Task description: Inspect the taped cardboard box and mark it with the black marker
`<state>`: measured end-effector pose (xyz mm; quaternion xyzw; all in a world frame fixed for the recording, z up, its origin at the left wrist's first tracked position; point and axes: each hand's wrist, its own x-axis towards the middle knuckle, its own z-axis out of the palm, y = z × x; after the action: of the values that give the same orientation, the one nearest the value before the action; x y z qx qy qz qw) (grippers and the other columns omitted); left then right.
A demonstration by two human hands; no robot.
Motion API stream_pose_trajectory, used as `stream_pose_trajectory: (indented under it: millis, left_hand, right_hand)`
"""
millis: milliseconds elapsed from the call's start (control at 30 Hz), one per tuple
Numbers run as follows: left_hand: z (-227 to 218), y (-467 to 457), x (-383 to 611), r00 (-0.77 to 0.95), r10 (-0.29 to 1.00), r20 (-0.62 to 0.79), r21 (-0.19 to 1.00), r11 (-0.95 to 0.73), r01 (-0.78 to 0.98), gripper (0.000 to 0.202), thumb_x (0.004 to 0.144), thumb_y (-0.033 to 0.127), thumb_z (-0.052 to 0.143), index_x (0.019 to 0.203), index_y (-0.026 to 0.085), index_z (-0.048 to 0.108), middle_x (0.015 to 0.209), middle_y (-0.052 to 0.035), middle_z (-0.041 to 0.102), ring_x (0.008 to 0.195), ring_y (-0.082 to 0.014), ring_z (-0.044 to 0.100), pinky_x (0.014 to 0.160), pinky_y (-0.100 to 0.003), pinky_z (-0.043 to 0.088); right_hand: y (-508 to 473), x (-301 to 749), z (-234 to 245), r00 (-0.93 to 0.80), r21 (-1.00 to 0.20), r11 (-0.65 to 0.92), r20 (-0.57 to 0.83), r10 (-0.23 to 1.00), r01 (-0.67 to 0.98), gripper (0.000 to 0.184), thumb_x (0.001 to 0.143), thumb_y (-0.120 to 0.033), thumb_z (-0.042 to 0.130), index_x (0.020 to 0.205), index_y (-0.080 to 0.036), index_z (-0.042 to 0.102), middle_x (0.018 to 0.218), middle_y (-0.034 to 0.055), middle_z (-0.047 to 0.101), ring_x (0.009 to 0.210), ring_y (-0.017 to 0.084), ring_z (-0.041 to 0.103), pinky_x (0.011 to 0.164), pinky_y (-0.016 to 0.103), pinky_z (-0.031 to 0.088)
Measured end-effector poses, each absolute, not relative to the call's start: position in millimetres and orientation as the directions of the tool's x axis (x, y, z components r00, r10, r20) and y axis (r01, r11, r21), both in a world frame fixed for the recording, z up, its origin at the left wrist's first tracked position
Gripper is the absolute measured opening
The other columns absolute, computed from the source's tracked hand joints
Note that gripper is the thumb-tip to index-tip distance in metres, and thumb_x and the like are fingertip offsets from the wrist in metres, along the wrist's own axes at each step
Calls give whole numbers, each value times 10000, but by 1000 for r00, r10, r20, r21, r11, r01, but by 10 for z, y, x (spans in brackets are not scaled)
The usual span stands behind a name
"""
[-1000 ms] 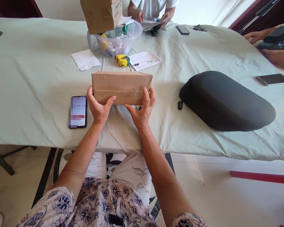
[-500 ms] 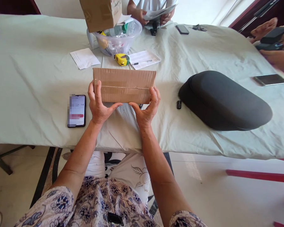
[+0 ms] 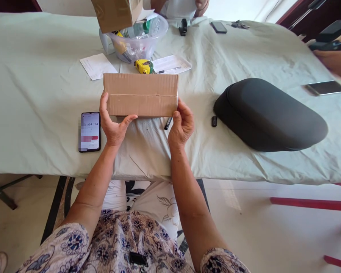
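A closed cardboard box (image 3: 141, 94) sits between the two hands over the near middle of the desk (image 3: 39, 83), which is covered with a pale green cloth. The box's long axis runs left to right across the person's front, and its seamed broad face is turned up toward the camera. The left hand (image 3: 112, 123) cups the lower left corner, fingers behind the short end and thumb reaching along the bottom edge. The right hand (image 3: 182, 123) grips the lower right corner in the same way. Both hands are closed on the box, one at each end and equally near; whether its lower edge touches the cloth cannot be told. A smartphone (image 3: 89, 131) lies flat just left of the left hand, and a black marker (image 3: 168, 123) lies on the cloth below the box, beside the right hand. Farther right is a large black padded case (image 3: 269, 113). Beyond the box are a yellow tape measure (image 3: 143, 66), paper sheets (image 3: 96, 65) and a clear plastic bowl (image 3: 136, 41).
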<state>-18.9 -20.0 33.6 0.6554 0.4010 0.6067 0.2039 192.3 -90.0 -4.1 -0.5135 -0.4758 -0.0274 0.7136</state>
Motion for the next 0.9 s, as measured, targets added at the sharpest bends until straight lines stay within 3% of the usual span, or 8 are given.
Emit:
stream_pose_trajectory:
  millis: [133,233,367,500,567,700,767,900]
  left_hand:
    - [300,-157,-204,-56,783,620,773,-597,216,1205,622,880,788,1570,272,359,1647,-160,442,1634,-364,333,1380,-514,250]
    - [263,-120,-195,-79,779,623,776,-602,188,1177,657,910,733,1560,265,340,1626,-167,448,1597,-351,399,1337,-491,339]
    - [201,-53,-170,-138,774,618,786,-601,147,1010,731,917,659,1453,253,419,1519,-154,538,1478,-314,545,1246,-447,460]
    - [103,41,-153,-156,812,563,826,-556,89,759,845,851,602,1264,223,531,1318,-120,660,1339,-262,645,1207,-404,490]
    - [56,75,-148,-144,856,496,868,-492,67,589,917,729,614,1196,213,553,1237,-110,694,1258,-239,684,1176,-394,512]
    - [44,67,-157,-140,946,291,945,-262,194,206,938,286,654,1103,192,573,1130,-106,727,1111,-238,723,1101,-423,559]
    - [78,31,-174,-138,963,230,920,-169,353,173,882,161,663,1027,196,574,1076,-105,734,1062,-269,726,1073,-467,569]
    - [141,-39,-201,-121,957,262,816,-153,557,202,831,109,677,937,222,547,989,-93,725,1051,-319,724,1072,-526,552]
  right_hand:
    - [-906,1946,-51,604,-746,451,663,442,490,440,1066,-544,434,1312,-268,674,1276,69,709,1224,238,704,1105,542,571]
    - [-925,1913,-31,650,-804,441,587,483,398,451,1055,-590,446,1237,-265,699,1210,48,721,1151,211,718,1039,471,602]
    - [-948,1848,22,668,-859,469,474,574,207,436,1022,-624,499,1224,-296,705,1178,28,727,1147,197,709,1029,402,591]
    - [-904,1852,-9,656,-883,441,429,622,160,421,933,-589,655,1220,-284,695,1242,38,734,1181,203,690,1075,400,551]
    - [-878,1869,-49,667,-920,360,367,648,156,375,923,-561,650,1131,-254,707,1125,38,754,1046,183,703,973,363,576]
    - [-889,1872,-73,709,-952,154,302,638,266,255,927,-467,597,959,-227,681,904,8,731,803,149,654,795,304,554]
    - [-921,1859,-55,708,-924,64,332,623,377,191,945,-389,560,961,-233,669,926,13,735,843,164,662,853,329,546]
    - [-972,1851,-43,674,-808,-138,369,639,573,142,914,-247,536,962,-239,669,957,43,750,970,229,644,989,436,513]
